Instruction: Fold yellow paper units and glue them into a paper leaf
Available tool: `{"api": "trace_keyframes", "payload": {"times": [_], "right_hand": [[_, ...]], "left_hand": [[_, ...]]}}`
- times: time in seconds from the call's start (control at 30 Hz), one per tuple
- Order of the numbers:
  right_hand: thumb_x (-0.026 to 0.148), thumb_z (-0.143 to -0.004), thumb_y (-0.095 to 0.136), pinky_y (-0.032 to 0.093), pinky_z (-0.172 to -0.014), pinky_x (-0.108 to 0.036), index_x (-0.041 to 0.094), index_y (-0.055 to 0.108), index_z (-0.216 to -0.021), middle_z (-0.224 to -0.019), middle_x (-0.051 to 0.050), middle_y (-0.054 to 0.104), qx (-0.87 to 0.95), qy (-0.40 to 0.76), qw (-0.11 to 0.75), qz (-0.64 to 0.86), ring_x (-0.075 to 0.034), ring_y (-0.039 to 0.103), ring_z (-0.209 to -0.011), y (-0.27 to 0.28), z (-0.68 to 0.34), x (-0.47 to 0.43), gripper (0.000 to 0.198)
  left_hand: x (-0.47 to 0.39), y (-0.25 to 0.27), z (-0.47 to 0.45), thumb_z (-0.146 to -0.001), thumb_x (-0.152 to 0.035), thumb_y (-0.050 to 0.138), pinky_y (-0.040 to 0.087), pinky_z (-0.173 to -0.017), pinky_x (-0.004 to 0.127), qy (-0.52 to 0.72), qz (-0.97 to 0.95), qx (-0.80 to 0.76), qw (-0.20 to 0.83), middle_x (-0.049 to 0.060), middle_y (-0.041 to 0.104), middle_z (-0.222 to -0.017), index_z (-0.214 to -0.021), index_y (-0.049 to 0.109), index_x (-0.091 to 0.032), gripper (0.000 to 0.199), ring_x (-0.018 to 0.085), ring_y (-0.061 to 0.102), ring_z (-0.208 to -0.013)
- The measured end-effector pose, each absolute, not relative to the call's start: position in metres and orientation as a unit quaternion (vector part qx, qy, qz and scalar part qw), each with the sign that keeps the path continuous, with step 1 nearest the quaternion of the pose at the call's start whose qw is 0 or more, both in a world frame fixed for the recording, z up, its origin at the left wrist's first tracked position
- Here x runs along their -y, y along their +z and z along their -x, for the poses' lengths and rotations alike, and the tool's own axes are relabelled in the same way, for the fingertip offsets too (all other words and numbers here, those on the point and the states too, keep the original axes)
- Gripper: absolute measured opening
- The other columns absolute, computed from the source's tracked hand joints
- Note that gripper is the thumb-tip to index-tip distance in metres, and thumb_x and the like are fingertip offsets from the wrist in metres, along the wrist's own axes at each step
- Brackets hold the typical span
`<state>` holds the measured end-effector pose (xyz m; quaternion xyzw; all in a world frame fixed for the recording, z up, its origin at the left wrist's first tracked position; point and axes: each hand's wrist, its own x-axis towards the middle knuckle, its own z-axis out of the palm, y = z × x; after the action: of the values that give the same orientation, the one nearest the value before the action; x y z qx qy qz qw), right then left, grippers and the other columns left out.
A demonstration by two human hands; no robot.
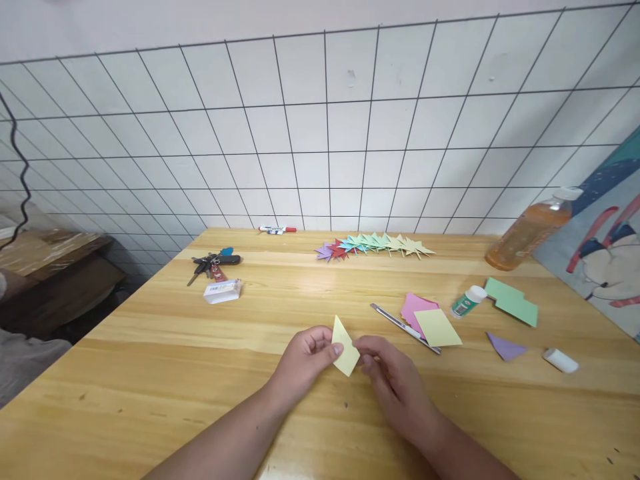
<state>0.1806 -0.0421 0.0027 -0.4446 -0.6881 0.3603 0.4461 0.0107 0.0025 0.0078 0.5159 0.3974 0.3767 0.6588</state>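
Observation:
A small piece of pale yellow paper point(343, 363), folded to a kite-like shape with a pointed top, is held up over the table. My left hand point(311, 357) pinches it from the left, the thumb lying flat on its front. At its right corner are the bent fingertips of my right hand point(393, 380), closed on the edge; the thumb tip shows just below. To the right lies a yellow square sheet point(440, 328), partly over pink sheets point(415, 307). A slim utility knife point(400, 321) lies slanted beside them.
Folded paper leaves point(375, 244) form a row near the wall. Rightward are a glue stick point(468, 302), green sheets point(517, 308), purple triangle point(506, 347), white eraser point(561, 360) and tilted-looking bottle point(533, 230). Leftward are keys point(215, 262), a small white box point(223, 291) and markers point(277, 230).

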Motion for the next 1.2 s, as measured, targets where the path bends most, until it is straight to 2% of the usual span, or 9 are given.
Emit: {"api": "trace_keyframes", "payload": {"times": [0.1,0.23,0.43,0.53,0.7,0.9,1.0,1.1,1.2], "right_hand": [[0.012,-0.084,0.04,0.046,-0.076,-0.031,0.027,0.059,-0.104,-0.095,-0.005,0.062,0.763,0.276,0.4,0.427,-0.018,0.056,-0.087,0.002,-0.182,0.041,0.031],[0.007,-0.077,0.049,0.046,-0.076,-0.032,0.027,0.063,-0.098,-0.094,-0.004,0.064,0.767,0.24,0.388,0.451,-0.018,0.057,-0.088,0.001,-0.183,0.039,0.032],[0.012,-0.076,0.055,0.049,-0.068,-0.028,0.025,0.064,-0.081,-0.084,-0.003,0.064,0.702,0.291,0.436,0.482,-0.017,0.059,-0.079,0.006,-0.184,0.038,0.016],[0.013,-0.075,0.056,0.051,-0.066,-0.026,0.024,0.063,-0.08,-0.087,-0.004,0.062,0.668,0.336,0.46,0.478,-0.016,0.06,-0.08,0.007,-0.183,0.038,0.014],[0.015,-0.075,0.06,0.05,-0.065,-0.025,0.023,0.065,-0.074,-0.083,-0.004,0.062,0.675,0.325,0.452,0.483,-0.016,0.06,-0.077,0.007,-0.184,0.037,0.009],[0.018,-0.076,0.06,0.047,-0.06,-0.023,0.021,0.062,-0.07,-0.073,-0.002,0.061,0.645,0.357,0.458,0.496,-0.014,0.058,-0.068,0.008,-0.183,0.036,0.008],[0.018,-0.076,0.059,0.046,-0.058,-0.022,0.02,0.059,-0.069,-0.071,-0.001,0.06,0.626,0.366,0.461,0.512,-0.013,0.056,-0.065,0.008,-0.182,0.036,0.008],[0.018,-0.076,0.059,0.045,-0.057,-0.022,0.02,0.058,-0.068,-0.07,-0.001,0.058,0.622,0.365,0.457,0.52,-0.013,0.055,-0.064,0.008,-0.181,0.037,0.008],[0.02,-0.075,0.06,0.045,-0.057,-0.022,0.019,0.058,-0.067,-0.069,-0.001,0.058,0.617,0.374,0.461,0.517,-0.013,0.054,-0.063,0.006,-0.179,0.038,0.008]], "left_hand": [[-0.004,0.011,-0.01,-0.068,-0.04,0.07,0.036,-0.054,0.019,0.369,-0.511,-0.389,0.672,-0.001,0.058,-0.058,-0.069,0.06,-0.012,0.03,0.009,0.049,-0.053],[-0.004,0.008,-0.01,-0.067,-0.039,0.071,0.034,-0.051,0.018,0.351,-0.516,-0.385,0.68,-0.002,0.057,-0.056,-0.069,0.06,-0.012,0.029,0.008,0.047,-0.05],[-0.001,0.004,-0.009,-0.073,-0.038,0.065,0.041,-0.061,0.022,0.336,-0.529,-0.377,0.681,0.002,0.066,-0.067,-0.081,0.066,-0.013,0.027,0.012,0.056,-0.061],[-0.001,0.005,-0.009,-0.074,-0.037,0.065,0.042,-0.064,0.023,0.335,-0.532,-0.368,0.685,0.004,0.069,-0.072,-0.084,0.068,-0.014,0.026,0.013,0.058,-0.065],[0.0,0.004,-0.012,-0.073,-0.031,0.066,0.045,-0.07,0.025,0.359,-0.539,-0.378,0.661,0.004,0.07,-0.078,-0.085,0.069,-0.015,0.02,0.015,0.061,-0.069],[0.004,0.003,-0.011,-0.08,-0.029,0.059,0.045,-0.079,0.029,0.36,-0.597,-0.381,0.607,0.006,0.069,-0.087,-0.092,0.067,-0.016,0.02,0.017,0.061,-0.08],[0.007,0.003,-0.01,-0.081,-0.033,0.056,0.045,-0.073,0.026,0.346,-0.624,-0.376,0.592,0.005,0.066,-0.082,-0.093,0.065,-0.015,0.023,0.016,0.059,-0.076],[0.008,0.002,-0.01,-0.077,-0.034,0.061,0.04,-0.057,0.02,0.314,-0.651,-0.394,0.568,0.0,0.059,-0.064,-0.079,0.064,-0.013,0.021,0.012,0.052,-0.06],[0.007,0.002,-0.012,-0.077,-0.032,0.06,0.038,-0.056,0.02,0.304,-0.646,-0.417,0.562,0.0,0.058,-0.061,-0.066,0.061,-0.012,0.022,0.01,0.05,-0.057]]}}
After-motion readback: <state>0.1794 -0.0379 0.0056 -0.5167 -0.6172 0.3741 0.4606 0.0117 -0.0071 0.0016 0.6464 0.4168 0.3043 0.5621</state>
